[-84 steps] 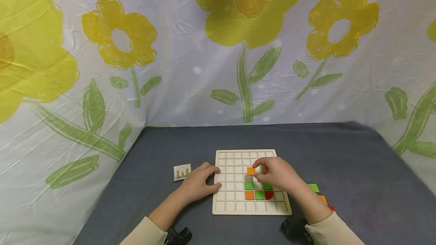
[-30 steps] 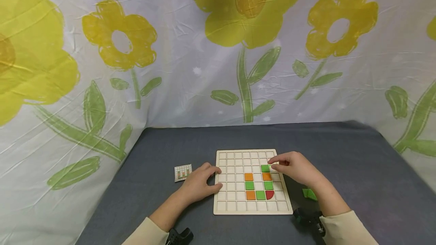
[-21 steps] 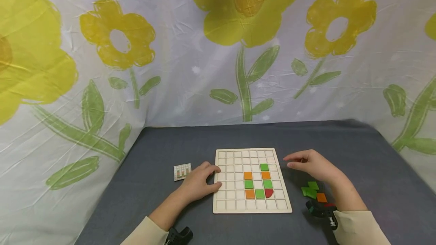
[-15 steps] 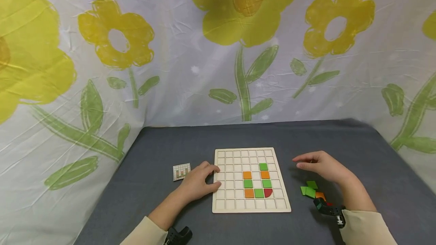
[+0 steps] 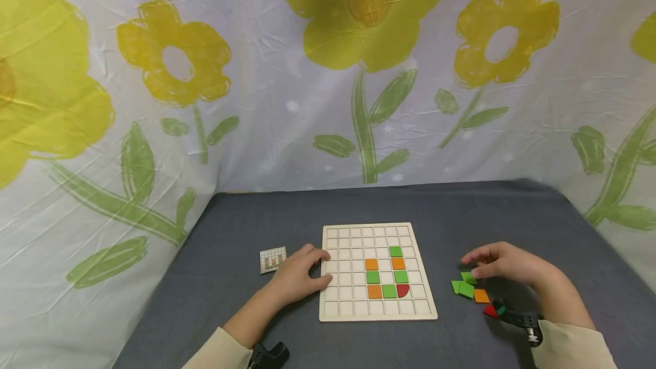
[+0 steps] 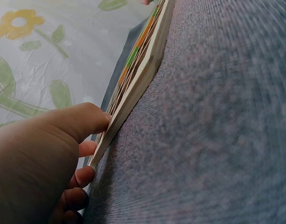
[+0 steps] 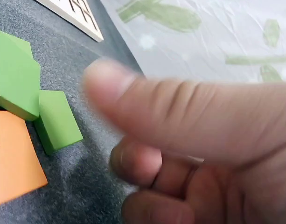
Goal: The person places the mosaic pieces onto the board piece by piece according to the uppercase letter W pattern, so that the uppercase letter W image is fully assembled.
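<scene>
A wooden grid board (image 5: 340, 281) lies on the dark cloth, with green, orange and red tiles in some of its squares. My left hand (image 5: 296, 275) rests at the board's left side; its thumb and fingertips touch the rim, as the left wrist view also shows. To the right of the board, my right hand (image 5: 512, 262) hovers over loose tiles with nothing between thumb and fingers. Closest to its thumb is a green tile (image 5: 468, 278). In the right wrist view the thumb is apart from the green tile (image 7: 59, 121) and the orange tile (image 7: 14, 158).
More green tiles (image 5: 465, 290) overlap beside an orange tile (image 5: 481, 296). A red tile (image 5: 490, 311) lies nearer, partly behind the right wrist's camera strap (image 5: 517, 318). Left of the board is a small pattern card (image 5: 270, 258). A flower-printed curtain (image 5: 271, 147) hangs behind the table.
The right hand set an orange tile into the board, moved off it to the right, and has come down by the loose tiles. The left hand keeps its place on the board's edge.
</scene>
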{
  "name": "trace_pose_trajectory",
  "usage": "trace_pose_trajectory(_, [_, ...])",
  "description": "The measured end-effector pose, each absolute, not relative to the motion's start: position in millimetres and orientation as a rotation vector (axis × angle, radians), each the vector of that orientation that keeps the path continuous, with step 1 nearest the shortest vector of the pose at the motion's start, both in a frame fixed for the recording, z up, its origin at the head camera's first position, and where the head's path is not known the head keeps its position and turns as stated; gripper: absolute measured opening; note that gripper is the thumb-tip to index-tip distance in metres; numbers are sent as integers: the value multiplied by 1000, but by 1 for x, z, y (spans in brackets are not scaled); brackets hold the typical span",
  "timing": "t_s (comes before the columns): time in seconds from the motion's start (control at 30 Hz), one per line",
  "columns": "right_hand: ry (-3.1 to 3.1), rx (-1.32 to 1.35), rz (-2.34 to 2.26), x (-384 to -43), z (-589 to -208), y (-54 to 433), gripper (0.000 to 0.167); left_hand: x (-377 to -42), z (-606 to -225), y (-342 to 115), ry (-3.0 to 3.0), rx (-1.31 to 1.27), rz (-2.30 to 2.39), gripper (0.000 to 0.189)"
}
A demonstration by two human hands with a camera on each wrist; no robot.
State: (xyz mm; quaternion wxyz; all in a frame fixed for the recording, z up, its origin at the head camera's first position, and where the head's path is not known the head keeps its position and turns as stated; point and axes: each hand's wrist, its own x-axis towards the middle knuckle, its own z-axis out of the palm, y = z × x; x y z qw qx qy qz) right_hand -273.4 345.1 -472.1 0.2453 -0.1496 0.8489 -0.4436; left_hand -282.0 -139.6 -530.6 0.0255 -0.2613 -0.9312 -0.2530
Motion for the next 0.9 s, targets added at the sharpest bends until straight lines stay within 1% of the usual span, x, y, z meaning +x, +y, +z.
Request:
trace_pose_trajectory(0.13, [2243,-435,-1222,-275,-478,347,31,-282,-530,-141,-2877,-803,-787,35])
trace_pose_trajectory(0.3, [2285,-401,-1198,-278,-483,341,21,-283,-532,-142,-2878,-792,-795,37])
trace_pose_trajectory(0.53, [2402,-359,-1163,-277,-484,338,26,-283,-533,-141,-2884,-787,-800,37])
trace_pose_trajectory(0.9, [2619,-306,-1086,-273,-490,333,24,-283,-531,-139,-2884,-798,-789,36])
